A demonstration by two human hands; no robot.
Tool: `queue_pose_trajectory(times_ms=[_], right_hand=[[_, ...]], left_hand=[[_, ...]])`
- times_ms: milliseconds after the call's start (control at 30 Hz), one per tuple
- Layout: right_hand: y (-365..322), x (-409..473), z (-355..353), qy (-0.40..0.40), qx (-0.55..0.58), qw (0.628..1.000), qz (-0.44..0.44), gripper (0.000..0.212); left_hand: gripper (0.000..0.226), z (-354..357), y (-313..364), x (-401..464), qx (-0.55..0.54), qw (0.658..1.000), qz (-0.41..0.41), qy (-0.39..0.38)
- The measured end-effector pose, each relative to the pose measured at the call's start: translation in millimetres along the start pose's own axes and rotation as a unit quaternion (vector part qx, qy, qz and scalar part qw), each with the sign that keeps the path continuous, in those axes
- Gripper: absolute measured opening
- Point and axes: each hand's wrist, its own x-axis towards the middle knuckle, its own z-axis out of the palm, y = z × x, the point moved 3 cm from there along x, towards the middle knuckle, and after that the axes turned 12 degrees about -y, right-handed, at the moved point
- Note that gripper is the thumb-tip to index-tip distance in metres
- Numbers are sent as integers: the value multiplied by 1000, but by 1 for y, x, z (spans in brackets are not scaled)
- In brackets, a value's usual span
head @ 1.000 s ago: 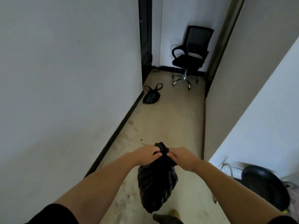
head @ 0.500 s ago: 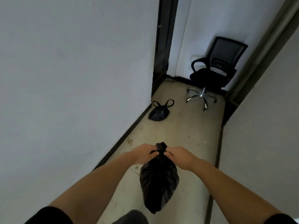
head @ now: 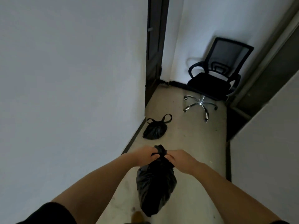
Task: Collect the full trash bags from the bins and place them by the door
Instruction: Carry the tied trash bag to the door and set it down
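The left hand (head: 146, 155) and the right hand (head: 181, 159) are both gripping the bunched neck of a black trash bag (head: 155, 186), fingers curled tight round it; the bag is hanging above the floor (head: 186, 143), its contents hidden. Since half a second ago the view has been drawing nearer to the second tied bag (head: 155, 129) lying by the baseboard near the dark doorway (head: 156, 46). An office chair (head: 212, 78) is standing beyond.

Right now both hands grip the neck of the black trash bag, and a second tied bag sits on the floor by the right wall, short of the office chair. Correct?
Not quite. The second tied bag sits by the left wall, not the right; the head view shows it. Otherwise right: the left hand and right hand grip the trash bag neck, short of the office chair.
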Motion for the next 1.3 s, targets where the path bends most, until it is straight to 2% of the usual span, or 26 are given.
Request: queue_pose_trajectory(times_ms=[133, 333, 533, 733, 900, 967, 1067, 1167, 1300], right_hand=[[7, 50, -36, 6, 27, 1000, -7, 30], [29, 127, -87, -31, -11, 999, -41, 24], [64, 217, -134, -78, -36, 994, -72, 28], [95, 293, -152, -142, -19, 983, -112, 29], [108, 360, -140, -208, 8, 971, -118, 34], [114, 395, -128, -209, 22, 970, -126, 30], [124, 457, -94, -208, 33, 970, -122, 37], [135, 518, -43, -234, 27, 964, -126, 31], [161, 582, 20, -218, 14, 971, -97, 30]], left_hand=[[35, -49, -27, 40, 10, 1000, -1, -10], [34, -101, -64, 102, -14, 1000, -18, -8], [30, -145, -97, 167, -59, 995, -76, 1], [33, -161, -134, 220, -98, 983, -151, -28], [35, -161, -186, 258, -138, 973, -177, -52], [34, -164, -214, 278, -140, 972, -181, -47], [31, -163, -261, 313, -119, 976, -180, -23], [33, -161, -311, 340, -6, 982, -188, 14], [33, -156, -376, 343, 124, 966, -217, 73]])
